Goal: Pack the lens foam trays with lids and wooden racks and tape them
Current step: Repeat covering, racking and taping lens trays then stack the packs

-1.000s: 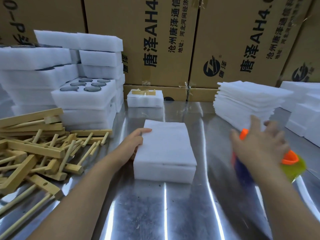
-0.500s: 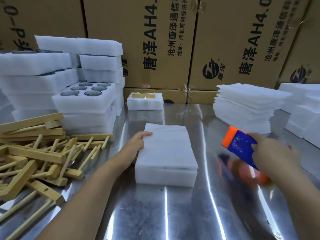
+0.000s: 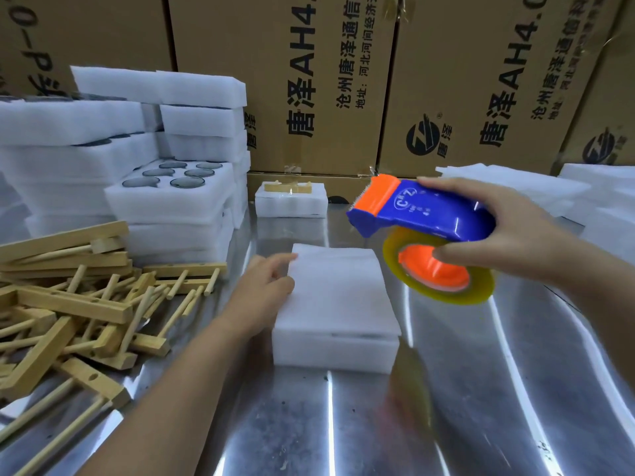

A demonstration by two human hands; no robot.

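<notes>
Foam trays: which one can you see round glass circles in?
The uncovered foam tray atop the left stack, behind the wooden racks. Its dark round lenses show; the others are covered by white foam.

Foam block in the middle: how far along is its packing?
Done: the lid sits on the foam tray; farther back a pack carries a wooden rack. In hand: the left hand rests against the tray while the right hand holds the tape dispenser near it. Left: no tape or rack shows on this tray; an open lens tray and a pile of racks wait.

Printed cardboard cartons (image 3: 309, 84) wall off a shiny steel table (image 3: 446, 407).
</notes>
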